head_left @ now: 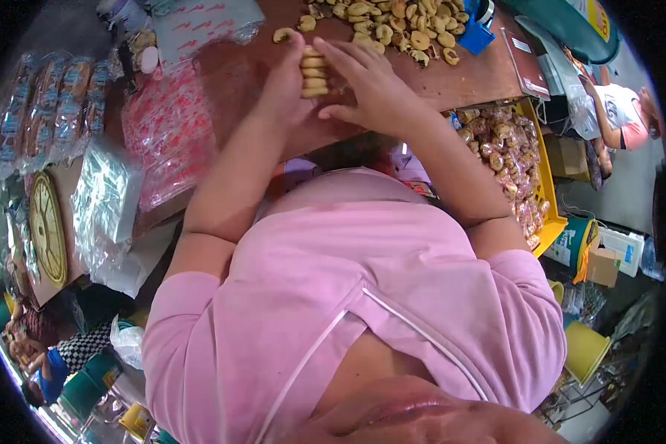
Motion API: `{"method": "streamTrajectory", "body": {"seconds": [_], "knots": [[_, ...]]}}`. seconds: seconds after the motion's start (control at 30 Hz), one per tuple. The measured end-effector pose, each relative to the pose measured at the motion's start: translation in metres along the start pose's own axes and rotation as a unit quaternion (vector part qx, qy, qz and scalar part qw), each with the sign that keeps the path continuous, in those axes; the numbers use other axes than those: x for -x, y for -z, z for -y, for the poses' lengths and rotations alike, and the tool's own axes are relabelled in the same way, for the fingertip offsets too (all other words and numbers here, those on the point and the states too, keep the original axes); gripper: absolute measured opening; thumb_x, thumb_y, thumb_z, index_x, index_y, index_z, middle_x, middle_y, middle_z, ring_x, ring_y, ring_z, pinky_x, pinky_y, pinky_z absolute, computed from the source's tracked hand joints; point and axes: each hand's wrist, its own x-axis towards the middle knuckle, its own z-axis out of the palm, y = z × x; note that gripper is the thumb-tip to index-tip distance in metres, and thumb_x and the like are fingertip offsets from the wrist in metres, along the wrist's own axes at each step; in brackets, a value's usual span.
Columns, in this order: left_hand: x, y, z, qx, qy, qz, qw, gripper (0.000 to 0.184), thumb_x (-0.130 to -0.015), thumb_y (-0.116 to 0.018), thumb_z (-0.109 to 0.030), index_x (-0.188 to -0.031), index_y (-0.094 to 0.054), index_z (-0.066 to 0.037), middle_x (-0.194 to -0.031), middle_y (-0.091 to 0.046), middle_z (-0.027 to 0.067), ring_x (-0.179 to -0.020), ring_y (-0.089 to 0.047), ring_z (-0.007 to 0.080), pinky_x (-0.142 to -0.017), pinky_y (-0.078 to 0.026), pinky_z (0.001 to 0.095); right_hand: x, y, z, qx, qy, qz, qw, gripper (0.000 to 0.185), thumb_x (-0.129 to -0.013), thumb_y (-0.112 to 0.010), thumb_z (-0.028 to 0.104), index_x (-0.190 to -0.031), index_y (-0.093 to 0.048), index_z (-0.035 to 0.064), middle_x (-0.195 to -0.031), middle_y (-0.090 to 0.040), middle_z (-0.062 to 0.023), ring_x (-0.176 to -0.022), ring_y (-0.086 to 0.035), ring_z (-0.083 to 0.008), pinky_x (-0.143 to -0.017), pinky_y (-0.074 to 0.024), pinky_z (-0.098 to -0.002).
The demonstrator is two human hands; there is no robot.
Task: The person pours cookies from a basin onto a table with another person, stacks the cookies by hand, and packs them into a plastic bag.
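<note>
A short stack of round golden cookies (314, 78) stands between my hands over the brown table. My left hand (285, 83) is closed against the stack's left side and holds it. On the other side, my right hand (368, 85) has its fingers stretched out toward the top of the stack, its thumb apart below; whether the fingertips touch the cookies is hard to tell. Just beyond my hands lies a loose pile of similar cookies (392, 22), with a few strays near my left fingertips.
Red-printed plastic wrappers (169, 129) lie left, with clear plastic bags (103, 196) beside them. Packed goods (52, 107) stand farther left. A blue scoop (477, 33) borders the pile. At right, a yellow crate (546, 177) holds wrapped packs (499, 148). Another person (621, 111) is at far right.
</note>
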Motion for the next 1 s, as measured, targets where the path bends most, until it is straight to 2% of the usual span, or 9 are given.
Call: {"method": "streamTrajectory", "body": {"seconds": [0.13,0.27,0.3,0.33,0.4,0.43,0.53,0.83,1.0], "knots": [[0.015,-0.027,0.007,-0.014,-0.008,0.069,0.997,0.054,-0.104,-0.036,-0.056,-0.112,-0.059,-0.008,-0.102,-0.065,0.0080,-0.086,-0.067,0.0208,-0.071,-0.058,0.0351,0.014,-0.005,-0.012,-0.020,-0.018,0.000,1.000,0.081,-0.077,-0.081,0.035,-0.145,-0.045,0.0094,-0.134,-0.055,-0.0179,-0.127,-0.049,-0.0374,-0.109,-0.0379,-0.0485],[0.014,-0.030,0.005,-0.093,0.002,0.050,0.994,0.058,-0.105,-0.034,-0.055,-0.122,-0.058,-0.005,-0.116,-0.062,0.0104,-0.105,-0.064,0.0221,-0.089,-0.054,0.0358,0.026,0.006,-0.028,-0.044,-0.030,-0.030,0.998,0.075,-0.076,-0.083,0.032,-0.140,-0.051,0.0073,-0.132,-0.057,-0.0165,-0.124,-0.052,-0.0366,-0.105,-0.0425,-0.0465],[0.006,-0.014,0.008,-0.191,-0.021,0.008,0.981,0.058,-0.102,-0.044,-0.054,-0.131,-0.055,-0.005,-0.126,-0.060,0.0128,-0.117,-0.059,0.0273,-0.102,-0.047,0.0391,0.029,0.010,-0.032,-0.071,-0.073,-0.029,0.994,0.071,-0.078,-0.083,0.028,-0.138,-0.053,0.0050,-0.132,-0.058,-0.0163,-0.122,-0.056,-0.0321,-0.102,-0.0469,-0.0411],[0.004,-0.001,0.005,-0.393,-0.109,0.007,0.913,0.059,-0.100,-0.048,-0.054,-0.133,-0.055,-0.005,-0.130,-0.058,0.0132,-0.121,-0.056,0.0294,-0.105,-0.044,0.0400,0.037,0.007,-0.042,-0.096,-0.110,-0.038,0.989,0.071,-0.079,-0.083,0.027,-0.138,-0.052,0.0045,-0.132,-0.059,-0.0162,-0.121,-0.057,-0.0298,-0.101,-0.0473,-0.0393],[0.000,0.026,-0.007,-0.726,-0.265,0.005,0.635,0.062,-0.095,-0.057,-0.053,-0.136,-0.054,-0.007,-0.137,-0.056,0.0140,-0.130,-0.050,0.0337,-0.111,-0.039,0.0417,0.053,-0.005,-0.066,-0.145,-0.182,-0.059,0.971,0.069,-0.080,-0.083,0.024,-0.139,-0.051,0.0035,-0.131,-0.059,-0.0161,-0.120,-0.059,-0.0253,-0.101,-0.0482,-0.0358],[0.001,0.037,-0.010,-0.803,-0.268,0.043,0.530,0.074,-0.086,-0.065,-0.056,-0.143,-0.050,-0.013,-0.148,-0.047,0.0120,-0.143,-0.034,0.0351,-0.118,-0.026,0.0499,0.056,-0.003,-0.063,-0.162,-0.208,-0.059,0.963,0.070,-0.081,-0.083,0.022,-0.140,-0.051,0.0025,-0.131,-0.060,-0.0156,-0.120,-0.059,-0.0206,-0.102,-0.0474,-0.0320],[0.025,0.043,0.006,-0.873,-0.167,-0.011,0.459,0.080,-0.084,-0.063,-0.062,-0.148,-0.044,-0.017,-0.156,-0.038,0.0076,-0.148,-0.025,0.0340,-0.119,-0.018,0.0603,0.061,0.002,-0.055,-0.105,-0.184,-0.051,0.976,0.073,-0.081,-0.082,0.025,-0.141,-0.049,0.0025,-0.131,-0.059,-0.0174,-0.121,-0.059,-0.0253,-0.102,-0.0472,-0.0348],[0.056,0.015,0.010,-0.891,-0.102,-0.135,0.421,0.085,-0.083,-0.063,-0.066,-0.150,-0.041,-0.019,-0.159,-0.033,0.0058,-0.148,-0.024,0.0374,-0.113,-0.014,0.0725,0.056,-0.038,-0.039,-0.035,-0.125,0.001,0.991,0.079,-0.080,-0.080,0.036,-0.144,-0.046,0.0046,-0.127,-0.058,-0.0226,-0.119,-0.055,-0.0392,-0.102,-0.0448,-0.0458],[0.046,0.011,0.001,-0.788,-0.233,-0.007,0.569,0.081,-0.080,-0.072,-0.054,-0.146,-0.046,-0.014,-0.153,-0.040,0.0118,-0.143,-0.032,0.0357,-0.117,-0.025,0.0551,0.059,-0.042,-0.040,-0.033,-0.129,0.000,0.991,0.084,-0.078,-0.081,0.034,-0.146,-0.041,0.0047,-0.130,-0.056,-0.0235,-0.121,-0.053,-0.0406,-0.104,-0.0429,-0.0469]]}}
